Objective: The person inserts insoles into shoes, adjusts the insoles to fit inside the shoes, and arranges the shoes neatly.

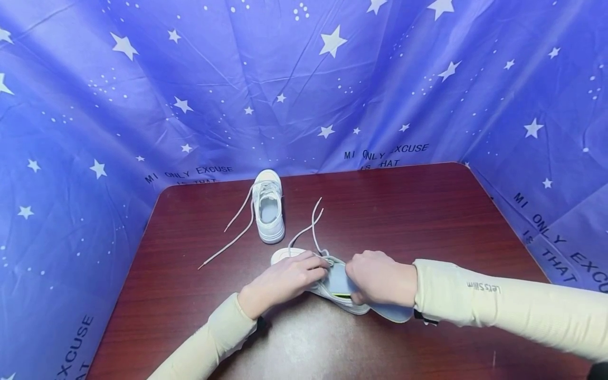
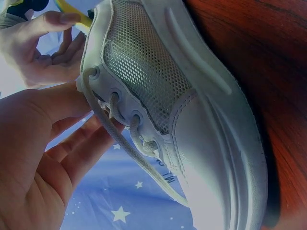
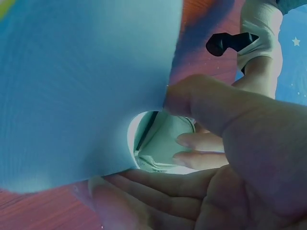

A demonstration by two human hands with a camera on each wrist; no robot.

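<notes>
A white lace-up sneaker (image 1: 284, 255) lies near the front middle of the table, toe to the left. My left hand (image 1: 294, 274) grips the upper at the lace flap, thumb and fingers at the eyelets (image 2: 115, 96). My right hand (image 1: 380, 278) pinches a light blue insole (image 1: 395, 312) by its edges, bending it. One part of the insole is over the shoe's opening and the other sticks out past the heel. In the right wrist view the insole (image 3: 86, 96) curves between thumb and fingers, with the shoe's opening behind it. A yellow-green edge shows on its underside.
A second white sneaker (image 1: 271, 232) stands farther back on the dark red table (image 1: 404, 211), its loose laces (image 1: 228, 245) spread to the left. The gripped shoe's laces (image 1: 313, 224) trail toward the back. Blue star-patterned curtains (image 1: 304, 79) hang around the table.
</notes>
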